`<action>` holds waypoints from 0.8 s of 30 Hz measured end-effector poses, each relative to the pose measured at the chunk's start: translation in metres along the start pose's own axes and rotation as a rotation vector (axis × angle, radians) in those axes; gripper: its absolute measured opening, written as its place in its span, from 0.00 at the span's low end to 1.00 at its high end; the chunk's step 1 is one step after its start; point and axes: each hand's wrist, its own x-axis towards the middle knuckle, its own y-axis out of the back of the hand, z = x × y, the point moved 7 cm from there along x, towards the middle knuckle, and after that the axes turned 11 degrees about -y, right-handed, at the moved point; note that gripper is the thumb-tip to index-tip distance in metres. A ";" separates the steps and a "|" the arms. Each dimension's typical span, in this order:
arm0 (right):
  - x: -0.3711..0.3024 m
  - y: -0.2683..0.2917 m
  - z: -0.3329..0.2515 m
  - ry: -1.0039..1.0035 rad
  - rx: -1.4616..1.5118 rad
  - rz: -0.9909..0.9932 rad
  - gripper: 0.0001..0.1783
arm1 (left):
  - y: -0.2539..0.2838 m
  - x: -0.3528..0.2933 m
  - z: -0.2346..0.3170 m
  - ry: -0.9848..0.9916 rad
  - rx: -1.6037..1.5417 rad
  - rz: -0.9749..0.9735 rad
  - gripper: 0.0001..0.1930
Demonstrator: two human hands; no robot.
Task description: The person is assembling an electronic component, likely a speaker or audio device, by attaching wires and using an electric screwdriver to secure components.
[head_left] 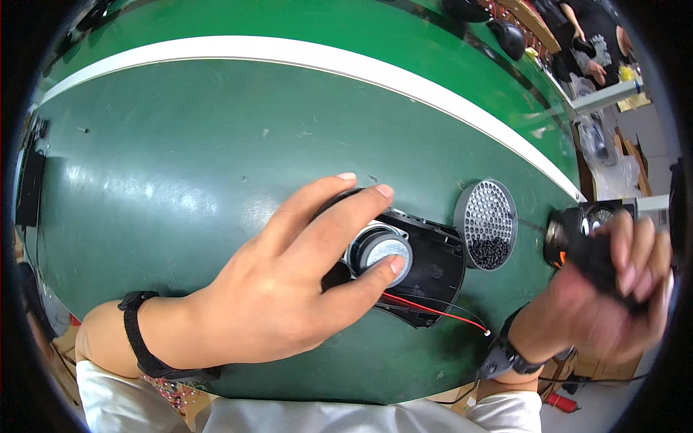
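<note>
My left hand [296, 267] lies over a black plastic speaker housing [440, 270], fingers reaching across its far edge. Its thumb presses on the round silver back of a speaker [382, 254] seated in that housing. A red and a black wire [447, 314] run out to the right and end in a small white connector. Farther right, my right hand [613, 289] is closed around a dark object [599, 263]. Motion blur hides what kind of thing it is.
A round grey dimpled tray [485, 224] with small black screws stands right of the housing. Past it, at the table's right edge, is a black device [613, 209]. A white rail [289, 52] borders the green table [166, 144]. Another person [595, 43] is at the far right.
</note>
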 end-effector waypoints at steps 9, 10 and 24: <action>-0.024 -0.097 0.059 -0.129 -0.036 -0.154 0.10 | 0.005 -0.004 0.000 -0.038 0.034 0.038 0.21; -0.025 -0.091 0.066 -0.098 -0.033 -0.220 0.21 | 0.004 -0.005 -0.001 -0.041 0.012 0.034 0.22; -0.022 -0.092 0.086 -0.127 -0.073 -0.242 0.17 | 0.000 -0.003 0.000 0.043 -0.034 0.070 0.24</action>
